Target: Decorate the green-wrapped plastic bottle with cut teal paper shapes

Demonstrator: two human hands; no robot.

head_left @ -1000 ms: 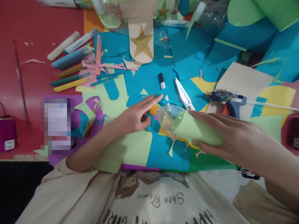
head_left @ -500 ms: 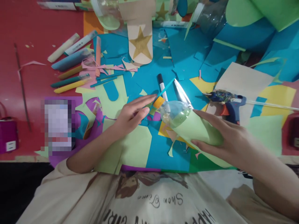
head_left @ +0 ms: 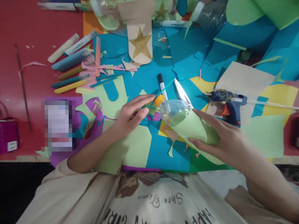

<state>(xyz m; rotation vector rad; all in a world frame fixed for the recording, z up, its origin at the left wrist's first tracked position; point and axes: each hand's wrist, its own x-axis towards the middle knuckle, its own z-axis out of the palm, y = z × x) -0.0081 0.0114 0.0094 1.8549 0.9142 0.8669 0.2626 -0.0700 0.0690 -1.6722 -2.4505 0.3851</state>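
A clear plastic bottle [head_left: 174,112] with an orange cap [head_left: 159,100] lies tilted, its neck toward the left. Light green paper [head_left: 198,127] wraps its body, and a loose flap hangs toward me. Around the wrapped part, thumb on the near side and fingers on the far side, my right hand [head_left: 224,137] grips the bottle. My left hand [head_left: 130,115] is at the cap, fingers stretched out and thumb apart, the index fingertip at or touching the cap's edge. Just beyond the bottle lie a black-and-white marker [head_left: 162,83], a thin blue paper strip [head_left: 168,84] and a shiny pointed blade [head_left: 182,92].
To the right a blue glue gun [head_left: 231,104] rests on paper, its clear stick reaching right. Several markers [head_left: 72,82] lie at left, near a blurred phone [head_left: 58,124]. At the back are a star-marked paper piece [head_left: 140,46] and another clear bottle [head_left: 213,17]. Paper scraps cover the table.
My right hand and the wrapped bottle have shifted slightly to the left, and the cap has turned a little. My left hand has barely moved.
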